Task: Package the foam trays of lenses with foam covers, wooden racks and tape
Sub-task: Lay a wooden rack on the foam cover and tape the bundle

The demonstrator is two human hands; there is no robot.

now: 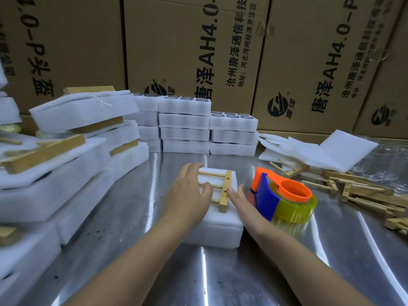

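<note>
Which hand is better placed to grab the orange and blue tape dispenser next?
Probably the right hand: it lies beside the orange and blue tape dispenser, while the left hand rests on the wooden rack atop the white foam package.

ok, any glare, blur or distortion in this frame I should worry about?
Head view: strong glare streaks on the steel table; foam stacks at the left edge are smeared and soft; cartons behind lean and bow from the wide lens; centre is sharp, both the tape dispenser and the wooden rack read cleanly.
</note>
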